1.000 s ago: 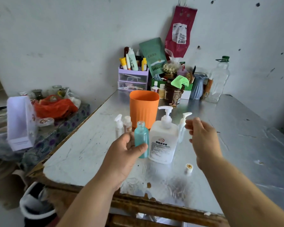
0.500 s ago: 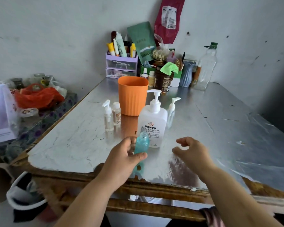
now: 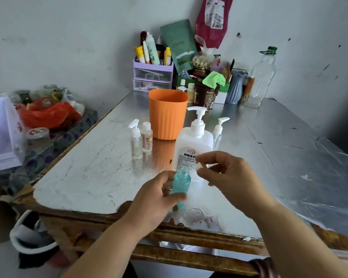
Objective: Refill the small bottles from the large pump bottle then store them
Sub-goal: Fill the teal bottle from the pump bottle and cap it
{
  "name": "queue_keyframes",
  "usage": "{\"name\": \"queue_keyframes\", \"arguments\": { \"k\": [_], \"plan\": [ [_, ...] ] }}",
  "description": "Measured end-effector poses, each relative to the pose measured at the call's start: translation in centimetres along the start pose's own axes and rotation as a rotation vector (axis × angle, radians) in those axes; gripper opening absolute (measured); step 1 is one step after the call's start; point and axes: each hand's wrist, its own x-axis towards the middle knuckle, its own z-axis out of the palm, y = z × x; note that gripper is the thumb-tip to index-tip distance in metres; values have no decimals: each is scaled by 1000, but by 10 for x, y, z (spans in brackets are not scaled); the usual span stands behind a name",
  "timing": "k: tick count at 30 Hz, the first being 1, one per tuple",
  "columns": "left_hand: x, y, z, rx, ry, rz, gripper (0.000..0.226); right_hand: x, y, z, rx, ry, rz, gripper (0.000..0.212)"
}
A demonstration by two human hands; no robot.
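even daylight | glare on tabletop (image 3: 100, 171) | wide-angle edge bending

A single wide-angle view, worn on the person's head, looks forward and down across the desk (image 3: 92, 173) from above its near wooden edge. The large pump bottle (image 3: 194, 143) stands near the middle of the frame, close to the lens; the forearms (image 3: 100, 247) enter from the bottom edge in front of it. Behind the bottle the desk runs back to a grey wall (image 3: 68, 47), which the camera faces

Left hand (image 3: 155, 199), right hand (image 3: 235, 177) bare; purplish ribbed cloth (image 3: 266, 266)
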Motion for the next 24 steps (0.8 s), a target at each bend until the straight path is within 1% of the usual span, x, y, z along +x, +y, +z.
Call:
{"name": "queue_keyframes", "arguments": {
  "k": [3,7,11,16,19,20,22,24],
  "plan": [
    [-1,-1,-1,5,-16,17,36,-1,-20,4,-141,-103,-118,18],
    [-2,2,-2,5,-27,32,33,5,-34,7,-375,-189,-196,20],
    [-3,3,-3,-2,-16,27,35,12,-40,9,-488,-284,-199,23],
    [-1,1,0,24,5,14,41,18,-50,4,-604,-346,-184,25],
    [-1,-1,0,39,7,1,40,24,-56,6,-709,-397,-185,27],
    [-2,-2,-1,40,4,-2,38,25,-59,7,-755,-404,-178,30],
    [-2,-3,-1,40,3,4,44,27,-62,6,-825,-414,-155,42],
    [-3,-1,-2,27,5,15,39,25,-63,4,-842,-434,-157,46]
  ]
}}
